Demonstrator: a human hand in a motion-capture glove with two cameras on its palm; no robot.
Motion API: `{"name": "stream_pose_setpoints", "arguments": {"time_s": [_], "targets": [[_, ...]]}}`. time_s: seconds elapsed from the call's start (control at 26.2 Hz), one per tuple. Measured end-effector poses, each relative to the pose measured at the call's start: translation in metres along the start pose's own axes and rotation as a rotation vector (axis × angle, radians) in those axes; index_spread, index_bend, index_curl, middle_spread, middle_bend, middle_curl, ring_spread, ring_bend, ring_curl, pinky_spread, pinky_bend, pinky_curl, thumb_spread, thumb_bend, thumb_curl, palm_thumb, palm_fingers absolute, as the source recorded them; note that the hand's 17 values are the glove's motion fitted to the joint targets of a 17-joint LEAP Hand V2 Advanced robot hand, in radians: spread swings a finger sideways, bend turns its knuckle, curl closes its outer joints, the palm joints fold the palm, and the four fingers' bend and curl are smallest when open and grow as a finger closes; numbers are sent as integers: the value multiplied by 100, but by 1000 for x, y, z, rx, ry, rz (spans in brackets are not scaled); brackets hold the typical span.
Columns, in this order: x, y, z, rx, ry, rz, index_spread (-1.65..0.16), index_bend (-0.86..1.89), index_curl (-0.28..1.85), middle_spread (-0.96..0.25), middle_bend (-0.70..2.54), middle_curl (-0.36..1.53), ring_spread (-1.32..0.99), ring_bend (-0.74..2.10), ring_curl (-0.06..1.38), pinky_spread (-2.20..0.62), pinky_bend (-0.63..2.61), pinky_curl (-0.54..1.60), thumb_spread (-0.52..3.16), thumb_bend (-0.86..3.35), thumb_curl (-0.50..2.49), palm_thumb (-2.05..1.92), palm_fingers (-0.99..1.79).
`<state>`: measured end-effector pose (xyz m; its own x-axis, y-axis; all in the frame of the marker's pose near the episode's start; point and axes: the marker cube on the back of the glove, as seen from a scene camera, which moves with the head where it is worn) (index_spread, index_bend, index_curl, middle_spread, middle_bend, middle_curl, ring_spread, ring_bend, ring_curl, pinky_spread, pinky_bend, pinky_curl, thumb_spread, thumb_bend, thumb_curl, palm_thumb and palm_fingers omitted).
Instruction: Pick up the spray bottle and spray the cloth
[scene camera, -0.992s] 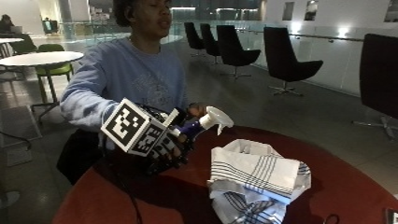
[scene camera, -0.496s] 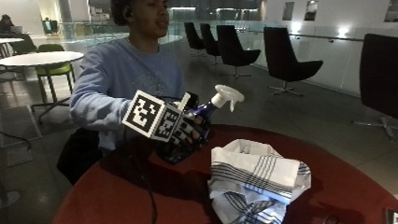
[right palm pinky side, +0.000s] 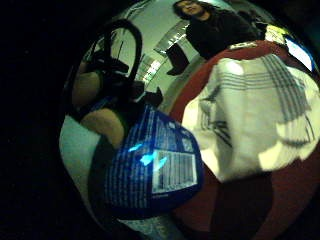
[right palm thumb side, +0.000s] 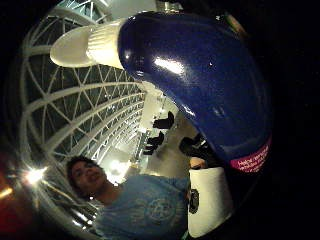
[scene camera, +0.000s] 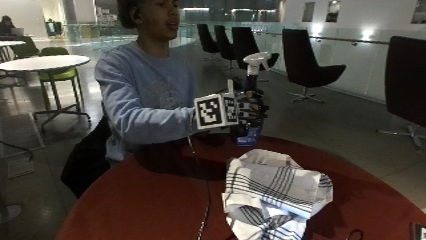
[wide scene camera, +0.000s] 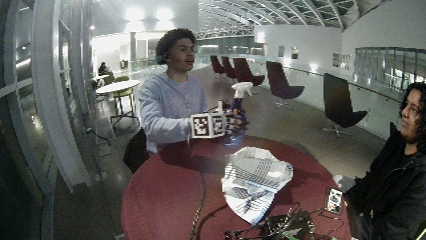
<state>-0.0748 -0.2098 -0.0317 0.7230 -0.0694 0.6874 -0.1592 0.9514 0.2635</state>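
In the outside view my gloved right hand (scene camera: 250, 108) grips a blue spray bottle (scene camera: 249, 131) around its body. The bottle stands upright over the far edge of the red table (scene camera: 133, 200), its white trigger head (scene camera: 257, 59) on top. Whether its base touches the table I cannot tell. A white cloth with dark stripes (scene camera: 274, 192) lies crumpled on the table, below and in front of the bottle. The wide view shows the same hand (wide scene camera: 233, 120), bottle (wide scene camera: 237, 100) and cloth (wide scene camera: 257, 175). Both palm views show the bottle close up (right palm pinky side: 155, 167) (right palm thumb side: 200, 85), one with the cloth (right palm pinky side: 255, 115) beyond it.
A phone (wide scene camera: 333, 200) lies near the table's right edge, and cables with small devices (wide scene camera: 279, 227) sit at its front edge. A cable (scene camera: 203, 200) runs across the table left of the cloth. Black chairs (scene camera: 306, 65) stand behind the table.
My hand has lifted the bottle up and to the right and turned it from tilted to upright. The cloth has not moved.
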Motion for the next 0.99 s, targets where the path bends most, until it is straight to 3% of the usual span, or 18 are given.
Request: {"name": "stream_pose_setpoints", "arguments": {"time_s": [0.42,0.99], "targets": [[25,-16,136,-68,-21,-52,-29,9,20,-1,24,41,7,51,36,26,38,36,75,-2,84,91,81],[40,4,138,-134,62,-65,-32,4,18,-2,25,42,5,51,36,26,39,37,86,-5,77,83,70]]}}
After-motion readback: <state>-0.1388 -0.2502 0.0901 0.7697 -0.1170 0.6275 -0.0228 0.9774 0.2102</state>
